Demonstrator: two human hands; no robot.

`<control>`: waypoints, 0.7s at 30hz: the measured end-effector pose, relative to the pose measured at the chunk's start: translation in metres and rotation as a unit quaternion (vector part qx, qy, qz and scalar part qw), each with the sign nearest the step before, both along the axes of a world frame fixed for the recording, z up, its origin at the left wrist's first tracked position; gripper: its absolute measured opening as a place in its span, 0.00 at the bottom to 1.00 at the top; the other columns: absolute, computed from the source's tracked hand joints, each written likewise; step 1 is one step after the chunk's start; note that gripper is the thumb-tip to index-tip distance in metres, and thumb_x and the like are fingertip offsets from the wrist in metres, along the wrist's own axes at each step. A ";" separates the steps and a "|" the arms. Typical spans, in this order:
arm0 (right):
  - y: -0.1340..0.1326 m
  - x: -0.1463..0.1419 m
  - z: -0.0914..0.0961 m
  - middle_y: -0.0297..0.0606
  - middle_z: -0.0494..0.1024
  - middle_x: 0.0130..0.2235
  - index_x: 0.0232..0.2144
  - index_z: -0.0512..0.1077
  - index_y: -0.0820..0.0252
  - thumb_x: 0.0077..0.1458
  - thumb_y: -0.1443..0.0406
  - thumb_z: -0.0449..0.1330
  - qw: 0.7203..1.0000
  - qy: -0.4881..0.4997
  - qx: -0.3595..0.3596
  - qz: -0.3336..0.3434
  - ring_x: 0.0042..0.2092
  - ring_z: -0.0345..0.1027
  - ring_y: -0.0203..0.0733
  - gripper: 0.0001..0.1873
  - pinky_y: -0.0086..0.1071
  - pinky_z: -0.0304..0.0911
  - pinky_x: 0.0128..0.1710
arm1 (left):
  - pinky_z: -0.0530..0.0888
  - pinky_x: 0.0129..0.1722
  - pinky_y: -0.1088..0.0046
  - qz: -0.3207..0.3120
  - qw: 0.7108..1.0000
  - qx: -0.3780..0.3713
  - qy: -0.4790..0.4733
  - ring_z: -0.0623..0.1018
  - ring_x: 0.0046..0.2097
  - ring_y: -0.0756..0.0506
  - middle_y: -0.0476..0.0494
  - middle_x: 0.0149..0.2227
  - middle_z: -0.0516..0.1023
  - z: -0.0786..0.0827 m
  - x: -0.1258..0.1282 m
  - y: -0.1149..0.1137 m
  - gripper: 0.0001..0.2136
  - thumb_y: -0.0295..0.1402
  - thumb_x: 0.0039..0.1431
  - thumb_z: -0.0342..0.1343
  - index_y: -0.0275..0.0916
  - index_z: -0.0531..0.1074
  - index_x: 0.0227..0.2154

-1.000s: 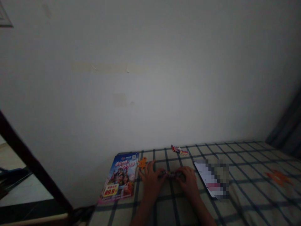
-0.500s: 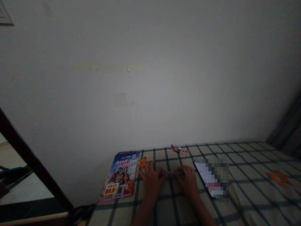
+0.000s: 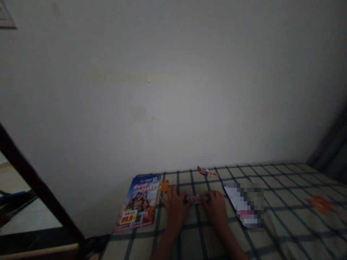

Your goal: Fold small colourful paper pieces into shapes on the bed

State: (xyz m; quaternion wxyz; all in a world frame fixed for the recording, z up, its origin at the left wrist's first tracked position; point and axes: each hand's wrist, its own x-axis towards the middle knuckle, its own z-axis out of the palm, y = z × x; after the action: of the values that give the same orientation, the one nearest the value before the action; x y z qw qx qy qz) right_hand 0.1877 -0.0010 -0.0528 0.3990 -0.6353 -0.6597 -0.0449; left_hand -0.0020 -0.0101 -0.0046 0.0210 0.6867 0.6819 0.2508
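A narrow folded strip of printed paper, with pink and white lettering on a dark ground, lies low over the checked cloth between my hands. My left hand pinches its left end with thumb and fingers, the other fingers partly spread. At the strip's right end, my right hand grips with thumb and bent fingers. To the left of my left hand lie printed flyers in blue and pink with a yellow price box. Beyond my hands is a small crumpled or folded piece of printed paper.
A checked cloth covers the surface, which meets a bare wall. Right of my right hand is a flat, dark-edged object, partly pixelated. Orange figures appear beside the flyers and at far right. A dark slanted bar stands left.
The strip has turned slightly between my hands, so its lettering shows more plainly. My hands stay in nearly the same place.
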 end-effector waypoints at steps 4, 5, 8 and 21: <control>-0.001 -0.001 0.001 0.44 0.74 0.40 0.37 0.74 0.53 0.56 0.53 0.61 1.000 -0.005 0.004 -0.009 0.45 0.65 0.54 0.12 0.45 0.62 0.47 | 0.44 0.58 0.26 0.006 1.000 -0.016 -0.004 0.56 0.66 0.28 0.37 0.63 0.64 0.003 0.001 0.000 0.13 0.45 0.56 0.60 0.50 0.78 0.43; -0.001 -0.002 0.001 0.44 0.74 0.40 0.37 0.74 0.52 0.56 0.53 0.61 1.000 -0.004 0.007 -0.011 0.45 0.65 0.54 0.12 0.45 0.62 0.47 | 0.44 0.58 0.26 0.005 1.000 -0.015 -0.004 0.56 0.66 0.28 0.37 0.63 0.64 0.003 0.001 0.000 0.13 0.45 0.56 0.60 0.50 0.78 0.43; -0.001 -0.003 0.002 0.44 0.74 0.40 0.37 0.74 0.52 0.56 0.53 0.62 1.000 0.001 0.009 -0.015 0.46 0.65 0.55 0.12 0.45 0.62 0.47 | 0.43 0.58 0.25 0.004 1.000 -0.006 -0.009 0.56 0.66 0.28 0.37 0.64 0.64 0.004 0.002 0.000 0.13 0.43 0.57 0.61 0.51 0.78 0.44; -0.006 -0.002 0.014 0.42 0.73 0.46 0.36 0.78 0.45 0.57 0.58 0.62 0.998 -0.046 -0.015 0.030 0.49 0.64 0.53 0.06 0.44 0.63 0.47 | 0.39 0.59 0.24 -0.049 0.999 0.022 -0.008 0.57 0.66 0.28 0.46 0.65 0.63 -0.001 0.002 0.000 0.06 0.41 0.58 0.62 0.55 0.81 0.37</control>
State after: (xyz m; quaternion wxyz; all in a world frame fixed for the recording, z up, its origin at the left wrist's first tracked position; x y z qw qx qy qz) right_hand 0.1855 -0.0070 -0.0388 0.3603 -0.6181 -0.6968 -0.0519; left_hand 0.0001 -0.0104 -0.0053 0.0236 0.7175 0.6415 0.2704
